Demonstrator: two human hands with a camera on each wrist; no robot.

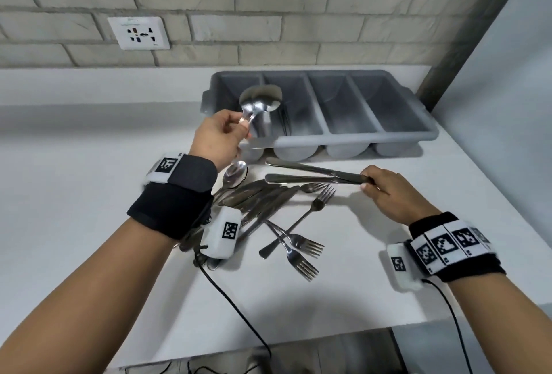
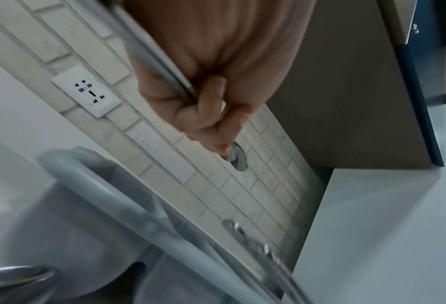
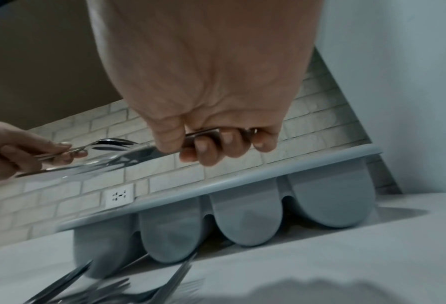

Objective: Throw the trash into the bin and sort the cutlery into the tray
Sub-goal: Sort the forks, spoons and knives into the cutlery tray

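So the left hand (image 1: 216, 138) has its fingers curled round the handles of a couple of spoons (image 1: 260, 102), pinched between thumb and fingertips, bowls pointing away from the fingers and hanging right over the leftmost compartment of the grey tray (image 1: 400, 142). Something metal already stands in that compartment just past the fingertips, can't tell exactly what. The other three compartments out to the right of those fingers look bare, so lots of room there.

The right hand (image 1: 388, 191) grips the blade ends of two knives (image 1: 313, 173), fingers wrapped under and thumb on top, as the right wrist view shows. The knives stick out to the left of the fingers, lying close to parallel with the tray's near rim and just in front of it. Whether they clear the counter is hard to say.

Below and between both sets of fingers sits the loose pile of cutlery (image 1: 268, 209): forks (image 1: 301, 251) fanned toward the near side, one more spoon (image 1: 236, 173) right under the left wrist. All of it is on the white counter (image 1: 74, 209), whose front edge runs nearer the body than the pile. Open counter to the right of the right fingers up to the side wall. A wall socket (image 1: 139, 32) sits on the brick wall far left of the left fingers.
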